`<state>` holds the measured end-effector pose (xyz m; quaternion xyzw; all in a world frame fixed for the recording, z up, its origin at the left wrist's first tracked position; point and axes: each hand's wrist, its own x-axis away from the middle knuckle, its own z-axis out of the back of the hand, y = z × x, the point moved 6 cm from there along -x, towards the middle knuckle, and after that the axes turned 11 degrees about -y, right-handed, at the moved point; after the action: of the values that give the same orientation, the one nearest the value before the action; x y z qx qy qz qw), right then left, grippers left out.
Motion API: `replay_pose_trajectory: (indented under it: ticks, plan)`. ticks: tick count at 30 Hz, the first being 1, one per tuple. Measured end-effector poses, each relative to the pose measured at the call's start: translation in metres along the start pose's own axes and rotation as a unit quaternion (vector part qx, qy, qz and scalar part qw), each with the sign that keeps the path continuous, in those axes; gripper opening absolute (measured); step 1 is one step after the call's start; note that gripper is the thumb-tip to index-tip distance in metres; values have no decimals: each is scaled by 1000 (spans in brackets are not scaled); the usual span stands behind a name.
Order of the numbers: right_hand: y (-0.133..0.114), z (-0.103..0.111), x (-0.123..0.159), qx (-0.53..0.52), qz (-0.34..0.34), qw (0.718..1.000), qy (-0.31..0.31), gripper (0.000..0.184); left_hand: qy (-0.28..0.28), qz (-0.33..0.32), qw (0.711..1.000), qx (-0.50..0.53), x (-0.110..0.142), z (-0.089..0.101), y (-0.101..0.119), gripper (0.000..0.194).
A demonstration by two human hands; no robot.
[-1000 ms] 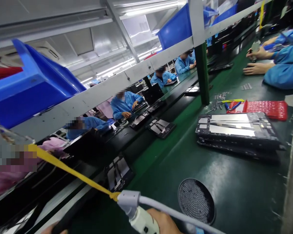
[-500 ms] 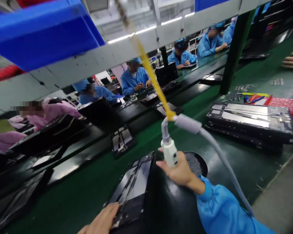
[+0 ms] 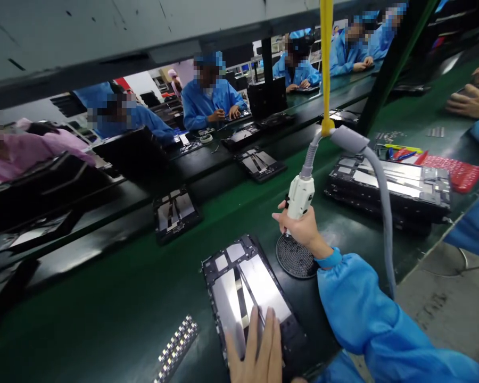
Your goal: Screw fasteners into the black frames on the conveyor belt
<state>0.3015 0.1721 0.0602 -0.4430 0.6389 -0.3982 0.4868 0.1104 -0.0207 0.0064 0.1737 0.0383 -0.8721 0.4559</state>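
Running from near to far, a green workbench (image 3: 104, 282) fills the lower view, with a black post (image 3: 383, 69) rising at its far right and a parallel bench of blue-smocked workers (image 3: 211, 96) beyond it. On the right, a stack of dark tablet frames (image 3: 389, 186) lies beside a red tray (image 3: 451, 171), while a co-worker's hands (image 3: 471, 101) rest at the far right edge. Nearest, a single tablet frame (image 3: 247, 303) lies flat on the bench, and the person's left hand (image 3: 255, 346) rests open on it, fingers spread slightly, gripping nothing. The right hand (image 3: 303, 229) wraps closed around a white electric screwdriver (image 3: 299, 197), its tip over a round perforated screw tray (image 3: 294, 256), though whether they touch cannot be told. A yellow strap (image 3: 326, 64) and a grey hose (image 3: 387, 223) run from the tool across the view. A strip of small metal parts (image 3: 175, 348) lies left of the frame.
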Motion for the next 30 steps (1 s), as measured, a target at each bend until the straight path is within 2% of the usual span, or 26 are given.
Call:
replay_pose_trajectory:
  ticks: [4, 9, 12, 15, 19, 23, 27, 30]
  plan:
    - [-3, 0, 4, 25, 5, 1000, -5, 29, 1, -22, 999, 25, -23, -12, 12, 52]
    - [-9, 2, 16, 50, 25, 998, -20, 32, 8, -14, 1000, 26, -27, -19, 19, 52]
    - [-7, 4, 23, 48, 24, 998, -23, 37, 23, -37, 999, 24, -22, -14, 8, 46]
    - [-3, 3, 27, 45, 16, 998, -34, 38, 69, -71, 993, 57, -16, -1, -13, 29]
    - [1, -2, 28, 52, 8, 998, -34, 33, 125, -34, 981, 147, -12, 12, -36, 38]
    - [5, -10, 26, 51, -1, 998, -41, 35, 158, 20, 969, 189, -15, 15, -33, 39]
    - [13, -14, 25, 38, -18, 997, -57, 37, 157, 31, 966, 203, -17, 15, -30, 33]
    - [16, -16, 26, 38, -30, 997, -63, 36, 159, 59, 963, 208, -16, 19, -37, 27]
